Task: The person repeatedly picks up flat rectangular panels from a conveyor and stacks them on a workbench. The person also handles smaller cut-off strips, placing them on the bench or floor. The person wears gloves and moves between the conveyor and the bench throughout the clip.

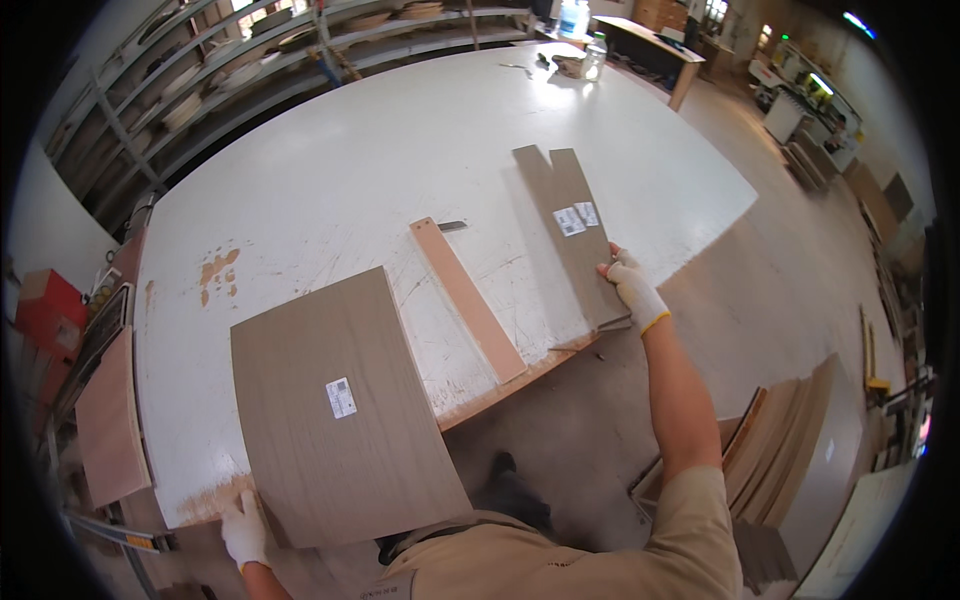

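Note:
My right hand (638, 290), in a white glove with bare fingertips, is closed on the near right side of two narrow grey-brown wood strips (583, 240). The strips lie side by side, partly overlapping, each with a white label, near the table's right front edge. A large panel of similar grey-brown wood (320, 440) with one label lies at the left front and juts past the table edge toward my body. Beside its lower left edge, my gloved left hand (245, 528) rests at the table's front edge, fingers loosely extended. A pinkish-tan strip (465, 300) lies between panel and strips.
The white table (330, 180) has a scuffed front edge. A dark flat piece (453, 225) lies by the pinkish-tan strip. A bottle (595, 57) stands at the far end. Shelves (240, 80) line the back left; boards (785, 440) lean at the right; a red box (52, 312) stands left.

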The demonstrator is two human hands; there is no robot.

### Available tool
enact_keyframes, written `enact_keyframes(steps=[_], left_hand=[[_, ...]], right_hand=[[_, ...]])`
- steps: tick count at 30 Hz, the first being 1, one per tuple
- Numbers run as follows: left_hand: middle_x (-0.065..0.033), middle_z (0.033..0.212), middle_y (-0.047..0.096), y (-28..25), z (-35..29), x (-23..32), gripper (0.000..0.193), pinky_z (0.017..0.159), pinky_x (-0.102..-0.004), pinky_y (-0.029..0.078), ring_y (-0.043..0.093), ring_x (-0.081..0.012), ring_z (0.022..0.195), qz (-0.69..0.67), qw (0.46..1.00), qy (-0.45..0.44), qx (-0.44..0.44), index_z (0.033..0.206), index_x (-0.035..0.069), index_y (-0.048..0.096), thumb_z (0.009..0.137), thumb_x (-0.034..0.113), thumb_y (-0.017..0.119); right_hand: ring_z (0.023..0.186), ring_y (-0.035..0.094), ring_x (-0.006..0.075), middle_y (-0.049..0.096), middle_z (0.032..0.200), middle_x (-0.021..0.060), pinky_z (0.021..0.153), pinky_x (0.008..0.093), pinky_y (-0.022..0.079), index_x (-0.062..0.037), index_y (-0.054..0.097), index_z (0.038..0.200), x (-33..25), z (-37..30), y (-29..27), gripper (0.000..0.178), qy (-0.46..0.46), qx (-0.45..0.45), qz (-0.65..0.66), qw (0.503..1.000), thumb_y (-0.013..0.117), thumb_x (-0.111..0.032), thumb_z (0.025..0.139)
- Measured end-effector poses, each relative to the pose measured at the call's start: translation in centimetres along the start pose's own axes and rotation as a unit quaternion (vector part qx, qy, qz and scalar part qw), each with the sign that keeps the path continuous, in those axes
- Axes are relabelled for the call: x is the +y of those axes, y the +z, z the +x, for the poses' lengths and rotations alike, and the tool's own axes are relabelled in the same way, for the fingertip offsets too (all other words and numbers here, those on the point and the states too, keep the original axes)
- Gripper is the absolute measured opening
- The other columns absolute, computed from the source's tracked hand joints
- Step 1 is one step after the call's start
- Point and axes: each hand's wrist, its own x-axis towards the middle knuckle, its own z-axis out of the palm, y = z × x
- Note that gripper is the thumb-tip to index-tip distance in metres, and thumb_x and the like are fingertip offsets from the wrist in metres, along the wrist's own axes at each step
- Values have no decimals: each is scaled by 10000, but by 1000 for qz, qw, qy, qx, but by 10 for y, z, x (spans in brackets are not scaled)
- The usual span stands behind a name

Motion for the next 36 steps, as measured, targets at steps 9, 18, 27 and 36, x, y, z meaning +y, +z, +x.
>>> enact_keyframes(steps=[9, 18, 27, 36], left_hand=[[-204, 1225, 739, 75, -9, -69, 783, 1015, -427, 489, 681, -341, 1150, -289, 949, -103, -80, 1271, -102, 679, 1078, 615, 432], [-120, 1367, 668, 78, 13, -73, 545, 1083, -429, 510, 648, -272, 1234, -593, 754, -47, -278, 1425, -66, 576, 1037, 306, 663], [-201, 1332, 668, 39, -12, -59, 676, 1057, -451, 546, 686, -312, 1178, -654, 677, 87, -327, 1423, -123, 530, 940, 287, 767], [-187, 1406, 632, 20, -47, -104, 591, 1137, -438, 507, 626, -284, 1229, -449, 827, 338, -29, 1505, -16, 516, 990, 187, 724]], right_hand=[[1298, 597, 269, 656, 1391, 178, 1112, 366, 445, -24, 503, 1549, -25, 86, 27, 604, -24, -27, -325, 945, 609, -195, 980], [1303, 587, 339, 672, 1335, 192, 1094, 468, 466, -14, 685, 1201, -43, 19, 74, 363, -298, 156, -603, 723, 682, -175, 876], [1109, 680, 192, 689, 1254, 106, 968, 367, 561, -11, 599, 1422, 50, -319, 148, 443, 165, -74, 269, 946, 654, -207, 1029], [1371, 529, 317, 544, 1512, 128, 1165, 456, 416, -58, 499, 1540, 66, -338, 241, 724, 165, -245, 712, 637, 718, -347, 914]])
